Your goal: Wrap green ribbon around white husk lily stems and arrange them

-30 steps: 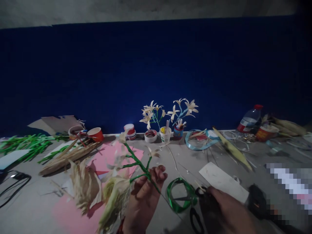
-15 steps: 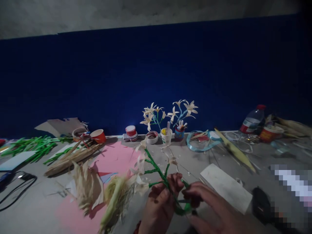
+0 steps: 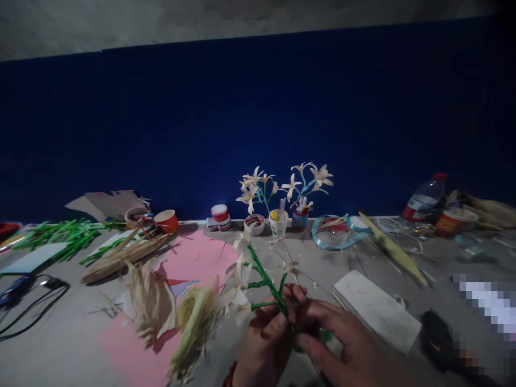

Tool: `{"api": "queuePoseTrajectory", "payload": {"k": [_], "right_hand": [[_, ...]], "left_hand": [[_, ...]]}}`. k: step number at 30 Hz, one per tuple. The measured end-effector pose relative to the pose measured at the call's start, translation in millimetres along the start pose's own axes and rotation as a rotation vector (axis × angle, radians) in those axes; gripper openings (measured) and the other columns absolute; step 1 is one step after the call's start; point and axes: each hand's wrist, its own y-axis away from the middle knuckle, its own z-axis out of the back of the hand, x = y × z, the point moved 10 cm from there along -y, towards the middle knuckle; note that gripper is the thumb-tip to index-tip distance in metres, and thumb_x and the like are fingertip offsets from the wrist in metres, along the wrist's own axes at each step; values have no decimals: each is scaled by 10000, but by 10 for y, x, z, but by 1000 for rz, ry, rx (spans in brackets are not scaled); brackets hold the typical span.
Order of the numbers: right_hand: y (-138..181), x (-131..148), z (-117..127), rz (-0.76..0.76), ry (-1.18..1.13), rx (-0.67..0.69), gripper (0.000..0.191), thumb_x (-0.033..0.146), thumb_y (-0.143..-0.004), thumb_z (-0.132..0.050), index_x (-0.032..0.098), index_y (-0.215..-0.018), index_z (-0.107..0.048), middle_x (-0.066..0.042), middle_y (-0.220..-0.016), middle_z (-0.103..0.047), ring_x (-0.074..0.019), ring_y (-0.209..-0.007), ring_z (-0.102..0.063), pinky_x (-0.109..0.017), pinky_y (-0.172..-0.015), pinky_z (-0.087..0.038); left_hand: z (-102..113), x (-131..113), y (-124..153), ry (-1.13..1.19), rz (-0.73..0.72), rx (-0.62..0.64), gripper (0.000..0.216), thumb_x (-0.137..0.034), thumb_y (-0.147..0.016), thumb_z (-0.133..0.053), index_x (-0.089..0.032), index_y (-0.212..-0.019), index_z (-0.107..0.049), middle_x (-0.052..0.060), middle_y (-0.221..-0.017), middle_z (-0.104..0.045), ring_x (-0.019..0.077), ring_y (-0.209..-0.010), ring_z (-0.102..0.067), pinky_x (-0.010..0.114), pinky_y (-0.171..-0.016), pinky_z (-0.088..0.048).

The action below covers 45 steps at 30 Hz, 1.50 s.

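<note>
A green wrapped flower stem (image 3: 264, 279) with pale husk flowers rises from my left hand (image 3: 264, 338), whose fingers are closed round its lower part. My right hand (image 3: 342, 349) meets it from the right, fingers pinched at the stem's base, with a bit of green ribbon (image 3: 324, 336) showing between them. Both hands sit at the bottom centre, over the grey table (image 3: 60, 349).
Corn husk bundles (image 3: 151, 306) lie on pink paper (image 3: 193, 258) to the left. Finished flower sprigs in small cups (image 3: 278, 223) stand at the blue wall, with tape rolls, a red cup (image 3: 167, 220), a blue ribbon loop (image 3: 334, 239), a water bottle (image 3: 425, 201) and white card (image 3: 377, 309).
My right hand left the scissors and the green ribbon roll and came to the stem in my left hand; both hands drifted slightly right, and the view shifted a little.
</note>
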Motion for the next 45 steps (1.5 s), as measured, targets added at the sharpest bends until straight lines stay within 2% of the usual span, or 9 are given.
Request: {"api": "queuePoseTrajectory", "payload": {"k": [4,8,15,20,26,29,34,39,45], "right_hand": [[-22,-12,23,-33,-45,12,143,252,-838,-565,245,-741,-669,21,-737,-697,-153,-670,-649,-202,-605,-508],[-3,-87,-26,-113,-89,47,153,287,-865,-551,229,-769,-655,2,-779,-684,-168,-742,-645,-217,-659,-509],[103,-468,-313,-326,-483,149,367,563,-910,-470,224,-826,-582,38,-655,-532,-126,-543,-496,-230,-533,-453],[269,-803,9,-487,-319,-120,448,665,-821,-532,253,-941,-665,-27,-907,-701,-211,-845,-638,-262,-740,-518],[237,-409,-45,-224,-49,57,184,378,-851,-592,281,-971,-693,-8,-947,-748,-203,-856,-692,-274,-800,-539],[159,-214,-52,-93,141,81,150,266,-831,-631,266,-968,-694,-14,-978,-753,-197,-899,-697,-257,-796,-529],[133,31,-163,184,310,159,191,141,-892,-478,193,-869,-660,-56,-826,-730,-201,-797,-681,-285,-723,-508],[200,-59,-92,159,197,61,202,198,-922,-461,228,-988,-649,-46,-936,-742,-200,-868,-684,-272,-769,-512],[297,-394,-170,-55,-49,143,281,354,-949,-441,228,-752,-598,-9,-740,-652,-163,-705,-622,-235,-678,-489]], "left_hand": [[-33,-8,1,-5,-3,-17,123,-302,-720,-799,-185,-705,-765,42,-874,-724,215,-988,-654,304,-956,-446],[0,5,13,0,20,-39,101,-265,-725,-797,-169,-749,-776,42,-926,-737,182,-986,-660,252,-939,-458],[-9,0,2,81,-28,-27,35,-246,-722,-811,-234,-741,-785,14,-912,-769,169,-1059,-657,231,-894,-481],[-28,-85,-15,115,-133,-1,52,-224,-740,-797,-253,-781,-786,17,-1001,-759,175,-1022,-658,367,-1046,-413],[177,136,28,108,58,-94,102,-263,-713,-819,-254,-809,-785,19,-1115,-754,234,-1138,-642,363,-1025,-425],[155,91,20,118,17,-88,53,-249,-715,-816,-252,-750,-776,17,-1073,-767,225,-1118,-654,362,-1036,-416],[44,-8,-7,117,-63,-50,40,-220,-734,-803,-236,-763,-781,21,-1030,-774,182,-1070,-664,340,-1059,-396],[-22,76,25,123,-42,13,28,-240,-760,-782,-213,-753,-782,28,-982,-776,191,-1063,-664,332,-1036,-422],[113,168,10,165,-46,-90,55,-287,-726,-811,-242,-743,-783,13,-907,-771,186,-1023,-670,368,-1029,-436]]}}
